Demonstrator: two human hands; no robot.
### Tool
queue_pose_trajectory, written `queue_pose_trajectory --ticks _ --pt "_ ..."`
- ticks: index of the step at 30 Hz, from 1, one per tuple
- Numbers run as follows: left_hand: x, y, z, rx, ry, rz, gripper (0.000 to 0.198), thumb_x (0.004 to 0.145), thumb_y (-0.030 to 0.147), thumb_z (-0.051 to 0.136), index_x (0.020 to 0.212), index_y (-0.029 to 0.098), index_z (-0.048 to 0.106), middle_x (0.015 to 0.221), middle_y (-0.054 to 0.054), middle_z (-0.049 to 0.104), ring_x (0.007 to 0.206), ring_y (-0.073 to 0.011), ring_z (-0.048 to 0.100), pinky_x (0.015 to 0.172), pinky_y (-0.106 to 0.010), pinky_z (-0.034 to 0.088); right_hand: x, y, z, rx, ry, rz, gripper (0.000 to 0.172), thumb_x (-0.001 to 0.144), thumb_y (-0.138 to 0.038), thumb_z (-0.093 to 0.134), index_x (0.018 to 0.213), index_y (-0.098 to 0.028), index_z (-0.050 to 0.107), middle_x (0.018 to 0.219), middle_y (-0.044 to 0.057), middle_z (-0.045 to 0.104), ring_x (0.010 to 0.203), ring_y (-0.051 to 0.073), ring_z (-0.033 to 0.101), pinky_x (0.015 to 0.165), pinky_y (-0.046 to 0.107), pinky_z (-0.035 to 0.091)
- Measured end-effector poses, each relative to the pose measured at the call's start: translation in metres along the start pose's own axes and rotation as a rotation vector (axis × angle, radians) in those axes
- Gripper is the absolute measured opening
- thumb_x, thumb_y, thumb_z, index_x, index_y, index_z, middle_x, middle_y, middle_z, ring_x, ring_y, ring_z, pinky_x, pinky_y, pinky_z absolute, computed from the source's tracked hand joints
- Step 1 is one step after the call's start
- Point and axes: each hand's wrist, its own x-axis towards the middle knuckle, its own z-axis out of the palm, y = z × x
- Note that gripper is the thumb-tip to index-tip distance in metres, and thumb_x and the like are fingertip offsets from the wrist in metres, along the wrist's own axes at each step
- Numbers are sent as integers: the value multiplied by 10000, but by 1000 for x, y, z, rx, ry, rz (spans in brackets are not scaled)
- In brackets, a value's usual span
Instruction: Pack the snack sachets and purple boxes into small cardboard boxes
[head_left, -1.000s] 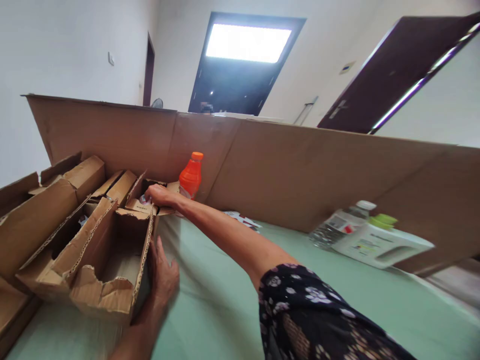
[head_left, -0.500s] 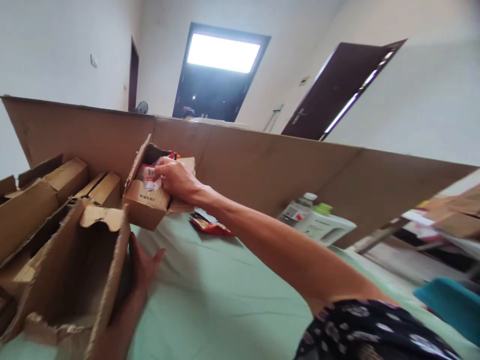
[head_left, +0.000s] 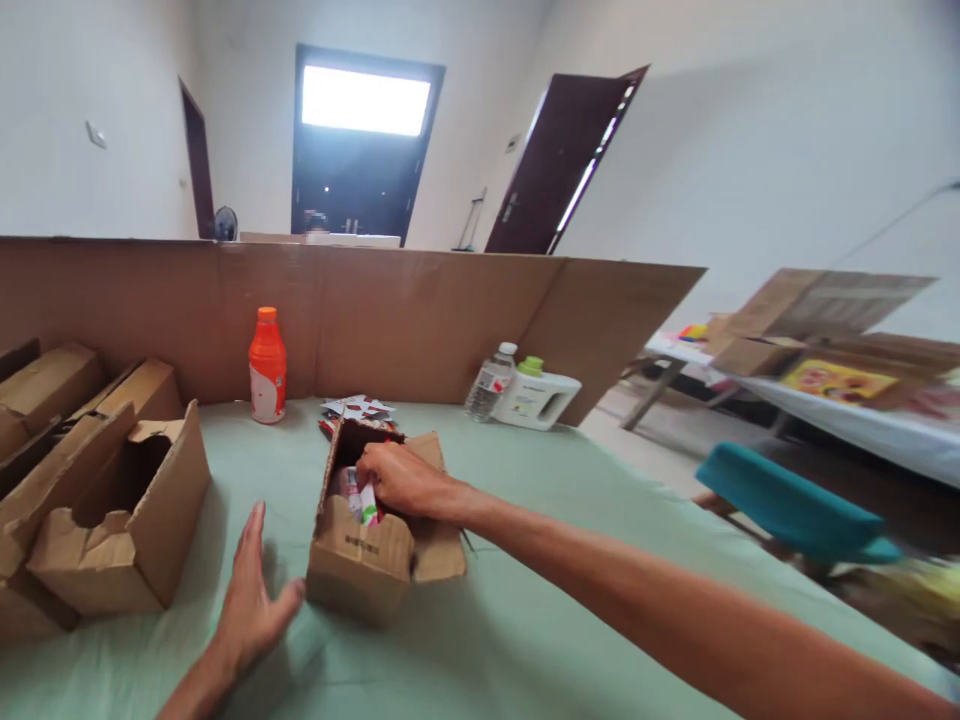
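An open cardboard box (head_left: 360,570) stands on the green cloth in front of me, its flap hanging out on the right. My right hand (head_left: 401,478) reaches into its top with fingers closed, gripping the box; the fingertips are partly hidden inside. Small packets (head_left: 367,500) with white, green and red printing show in the box beside my fingers. My left hand (head_left: 255,595) is open, thumb and fingers spread, just left of the box and apart from it. Farther left is another open cardboard box (head_left: 176,520), with a cut-out front and a dark interior.
More cardboard boxes (head_left: 52,390) line the left side. An orange bottle (head_left: 268,370), flat packets (head_left: 356,408), a clear bottle (head_left: 489,385) and a white jug (head_left: 536,400) stand or lie near the cardboard barrier (head_left: 420,320). A teal chair (head_left: 795,505) is right.
My right hand has brought the box toward me and right, uncovering the orange bottle. My left hand has come away from the left box. The view has swung right.
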Motion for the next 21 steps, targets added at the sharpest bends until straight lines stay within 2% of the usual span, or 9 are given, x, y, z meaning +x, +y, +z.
queue_pose_trajectory --ticks 3,5,8,10,13,16,19,21 --pt "-42 38 15 114 18 172 1254 626 441 846 1630 233 125 1691 -198 202 1529 -438 283 1164 -621 409 -4 -3 6 41 18 -9 284 791 -79 650 983 -184 831 1076 135 767 1002 258 711 796 275 474" --pt "-51 56 32 219 114 221 1375 566 439 901 1632 244 54 1709 -218 73 1539 -480 218 1131 -650 426 -3 -9 7 74 28 -25 271 806 -100 659 1000 -184 828 1100 143 761 1027 269 707 811 283 474" --pt "-38 69 57 301 268 196 1310 675 412 854 1619 228 -37 1698 -254 -77 1555 -506 98 1136 -704 367 -2 -17 8 138 47 -47 301 784 -80 652 995 -202 830 1091 129 767 1039 266 706 820 281 478" --pt "-23 69 64 310 324 195 1202 769 401 782 1608 212 -56 1685 -276 -78 1559 -499 75 1154 -721 315 -3 -19 8 195 78 -51 314 754 -55 644 958 -203 831 1067 118 772 1024 260 708 807 277 481" --pt "-11 63 58 316 336 235 1096 801 408 741 1608 210 26 1655 -275 118 1535 -475 204 1158 -674 346 -8 -8 -1 305 167 -35 289 707 -10 619 839 -178 813 968 97 778 949 238 708 771 268 482" --pt "-12 52 39 321 310 287 1095 788 454 743 1613 207 66 1580 -257 288 1455 -452 366 1105 -629 439 -10 19 -25 457 301 -1 233 727 -19 583 779 -152 767 793 51 745 780 183 687 675 243 476" --pt "-18 43 20 330 332 306 1121 774 495 752 1618 202 74 1544 -251 322 1404 -464 413 1052 -643 479 -7 54 -60 619 430 15 138 776 -86 586 789 -136 714 633 -9 651 575 122 595 538 210 430" --pt "-22 40 12 337 361 293 1116 783 488 750 1623 203 71 1538 -251 319 1405 -478 398 1045 -669 472 0 75 -82 711 504 7 54 797 -135 625 778 -134 675 588 -32 601 513 100 538 494 203 410"
